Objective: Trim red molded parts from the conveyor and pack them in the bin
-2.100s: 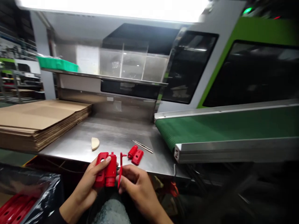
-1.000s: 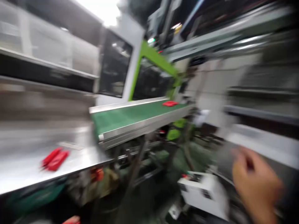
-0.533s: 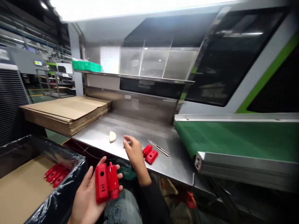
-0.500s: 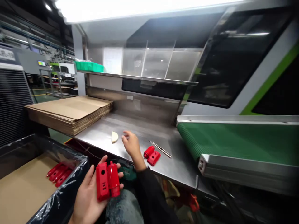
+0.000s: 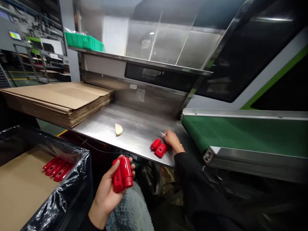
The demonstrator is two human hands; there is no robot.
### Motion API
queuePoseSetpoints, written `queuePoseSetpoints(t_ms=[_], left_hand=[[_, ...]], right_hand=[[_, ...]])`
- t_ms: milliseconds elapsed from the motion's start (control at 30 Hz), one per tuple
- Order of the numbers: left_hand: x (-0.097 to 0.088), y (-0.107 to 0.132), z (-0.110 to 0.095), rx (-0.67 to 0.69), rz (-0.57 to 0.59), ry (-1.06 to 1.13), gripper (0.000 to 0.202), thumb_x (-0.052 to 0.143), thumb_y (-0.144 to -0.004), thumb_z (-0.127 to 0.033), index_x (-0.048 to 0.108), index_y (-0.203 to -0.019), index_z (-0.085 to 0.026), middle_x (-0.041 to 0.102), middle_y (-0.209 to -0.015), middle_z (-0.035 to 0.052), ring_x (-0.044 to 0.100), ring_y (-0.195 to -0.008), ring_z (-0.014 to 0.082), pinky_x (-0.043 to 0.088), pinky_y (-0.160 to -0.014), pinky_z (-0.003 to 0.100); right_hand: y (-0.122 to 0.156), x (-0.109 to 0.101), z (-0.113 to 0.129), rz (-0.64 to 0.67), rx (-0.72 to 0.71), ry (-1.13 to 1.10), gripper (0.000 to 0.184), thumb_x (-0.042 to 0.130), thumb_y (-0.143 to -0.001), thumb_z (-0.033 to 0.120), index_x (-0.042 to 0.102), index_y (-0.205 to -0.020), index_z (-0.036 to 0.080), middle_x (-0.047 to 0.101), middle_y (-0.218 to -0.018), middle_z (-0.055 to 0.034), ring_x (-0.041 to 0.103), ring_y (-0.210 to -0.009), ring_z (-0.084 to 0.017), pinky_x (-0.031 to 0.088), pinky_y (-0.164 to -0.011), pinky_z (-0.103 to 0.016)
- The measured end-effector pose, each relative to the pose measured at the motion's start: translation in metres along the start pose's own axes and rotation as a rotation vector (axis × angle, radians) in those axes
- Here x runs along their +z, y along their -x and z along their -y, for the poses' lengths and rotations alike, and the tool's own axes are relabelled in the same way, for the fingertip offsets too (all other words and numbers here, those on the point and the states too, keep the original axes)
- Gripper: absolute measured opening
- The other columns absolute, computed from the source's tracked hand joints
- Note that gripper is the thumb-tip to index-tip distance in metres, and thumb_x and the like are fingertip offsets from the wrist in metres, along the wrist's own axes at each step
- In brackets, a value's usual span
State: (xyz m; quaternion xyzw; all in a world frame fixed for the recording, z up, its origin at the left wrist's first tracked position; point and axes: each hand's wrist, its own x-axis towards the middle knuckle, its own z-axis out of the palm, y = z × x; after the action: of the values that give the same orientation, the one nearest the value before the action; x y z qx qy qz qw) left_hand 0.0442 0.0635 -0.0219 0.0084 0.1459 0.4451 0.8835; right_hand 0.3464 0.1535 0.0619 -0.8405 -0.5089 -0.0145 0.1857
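Observation:
My left hand (image 5: 109, 191) is closed around a glossy red plastic part (image 5: 122, 173), with a flat half bearing small slots beside a rounded, cylinder-like half. It is held above my lap, in front of the bench. Over the steel bench (image 5: 139, 120), my right hand (image 5: 172, 140) pinches a slim metal tool (image 5: 162, 133); only its pale tip shows past the fingers. Just left of that hand, another red plastic part (image 5: 160, 150) of like shape lies on the bench. A cream half-round piece (image 5: 118, 129) rests farther left.
A carton lined with black plastic (image 5: 90, 179) stands at lower left, holding several red parts (image 5: 57, 168) on cardboard. Stacked cardboard sheets (image 5: 62, 96) occupy the bench's left end. A green conveyor belt (image 5: 252, 134) is at right. Above runs a shelf with a green bin (image 5: 83, 41).
My right hand has moved right, from near the cream piece to the metal tool, and has taken hold of it. My left fingers have closed more around the red part. The view has shifted.

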Motion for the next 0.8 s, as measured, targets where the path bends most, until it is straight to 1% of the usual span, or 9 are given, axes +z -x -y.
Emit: queuePoseSetpoints(t_ms=[67,133,200,300,400,467,533,667,800], left_hand=[[-0.001,0.0,0.003,-0.017,-0.015,0.024,0.032,0.055,-0.094,-0.017,0.052,-0.126,-0.019,0.069,-0.114,0.0123,0.07,-0.091,0.0236,0.057,-0.077,0.036],[-0.002,0.003,0.005,-0.03,-0.024,0.052,0.029,0.056,-0.093,-0.017,0.054,-0.123,-0.018,0.07,-0.111,0.012,0.07,-0.085,0.0215,0.057,-0.073,0.034],[-0.002,0.008,0.007,-0.034,-0.028,0.082,0.025,0.054,-0.094,-0.02,0.056,-0.12,-0.018,0.07,-0.106,0.011,0.069,-0.081,0.0199,0.056,-0.07,0.033],[0.001,0.017,0.011,-0.045,-0.041,0.117,0.022,0.05,-0.096,-0.023,0.061,-0.114,-0.016,0.07,-0.099,0.0088,0.066,-0.079,0.0184,0.055,-0.068,0.031],[0.006,0.03,0.018,-0.106,-0.067,0.115,0.027,0.046,-0.097,-0.029,0.066,-0.104,-0.011,0.067,-0.087,0.0092,0.062,-0.074,0.0174,0.054,-0.068,0.03],[0.011,0.04,0.023,-0.163,-0.065,0.112,0.034,0.043,-0.098,-0.033,0.068,-0.1,-0.01,0.063,-0.08,0.0089,0.059,-0.07,0.0161,0.054,-0.067,0.029],[0.016,0.049,0.028,-0.215,-0.046,0.124,0.036,0.044,-0.097,-0.033,0.07,-0.097,-0.01,0.062,-0.077,0.0094,0.059,-0.068,0.0159,0.055,-0.066,0.028],[0.022,0.061,0.035,-0.317,-0.054,0.155,0.018,0.069,-0.083,-0.022,0.074,-0.093,-0.008,0.068,-0.077,0.0121,0.065,-0.07,0.0192,0.058,-0.065,0.03],[0.022,0.065,0.039,-0.349,-0.046,0.185,0.017,0.077,-0.075,-0.012,0.075,-0.092,-0.01,0.078,-0.087,0.0102,0.072,-0.081,0.0239,0.06,-0.076,0.035]], right_hand=[[0.018,-0.009,-0.003,-0.035,-0.038,-0.067,0.032,0.054,-0.095,0.038,0.057,-0.118,0.015,0.065,-0.101,-0.0052,0.064,-0.087,-0.017,0.054,-0.081,-0.039],[0.054,-0.02,-0.002,-0.063,-0.14,-0.161,0.036,0.044,-0.099,0.036,0.05,-0.129,0.017,0.067,-0.095,-0.0049,0.065,-0.085,-0.018,0.053,-0.082,-0.039],[0.108,-0.026,-0.001,-0.049,-0.275,-0.268,0.041,0.036,-0.101,0.038,0.045,-0.138,0.024,0.07,-0.102,-0.0058,0.067,-0.093,-0.02,0.052,-0.085,-0.037],[0.195,-0.023,0.003,0.063,-0.516,-0.465,0.035,0.047,-0.098,0.04,0.052,-0.132,0.038,0.066,-0.126,0.0004,0.062,-0.115,-0.02,0.051,-0.092,-0.029],[0.249,-0.016,0.01,0.16,-0.719,-0.632,0.032,0.051,-0.097,0.03,0.055,-0.127,0.039,0.071,-0.106,0.0002,0.069,-0.091,-0.017,0.055,-0.073,-0.024],[0.262,-0.015,0.016,0.166,-0.773,-0.642,0.028,0.047,-0.098,0.027,0.057,-0.123,0.03,0.067,-0.088,-0.0032,0.064,-0.072,-0.016,0.051,-0.06,-0.025],[0.263,-0.019,0.019,0.118,-0.821,-0.607,0.026,0.045,-0.098,0.023,0.058,-0.12,0.021,0.062,-0.08,-0.0049,0.057,-0.065,-0.015,0.047,-0.055,-0.026],[0.262,-0.031,0.021,0.066,-0.865,-0.453,0.025,0.047,-0.096,0.019,0.06,-0.117,0.016,0.058,-0.078,-0.0048,0.052,-0.064,-0.014,0.042,-0.054,-0.025],[0.269,-0.039,0.021,-0.018,-0.879,-0.298,0.042,0.043,-0.098,0.049,0.061,-0.118,0.018,0.056,-0.074,-0.0011,0.051,-0.058,-0.011,0.036,-0.05,-0.023]])
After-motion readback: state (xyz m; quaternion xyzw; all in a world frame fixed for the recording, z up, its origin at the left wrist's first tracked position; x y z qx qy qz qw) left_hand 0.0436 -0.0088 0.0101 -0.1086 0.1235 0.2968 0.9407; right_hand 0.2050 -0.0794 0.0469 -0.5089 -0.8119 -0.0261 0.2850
